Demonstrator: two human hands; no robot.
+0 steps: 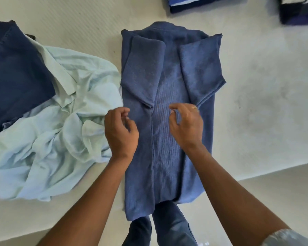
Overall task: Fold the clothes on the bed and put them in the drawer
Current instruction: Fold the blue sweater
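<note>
Folding in progress at frame centre: blue knit top point(169, 139) is lying lengthwise on the cream bed sheet point(265, 103), its sides and both sleeves turned inward so that it is forming a narrow strip, probably ready for folding end to end; left hand point(121, 134) and right hand point(185, 126) are hovering over its middle, fingers loosely curled and grasping nothing; pale green shirt point(60, 125) is lying crumpled at centre left, partly under dark jeans point(16, 71) at upper left, both seemingly awaiting their turn; folded garments point(194, 4) are sitting along the top edge, apparently finished; no drawer is showing.
</note>
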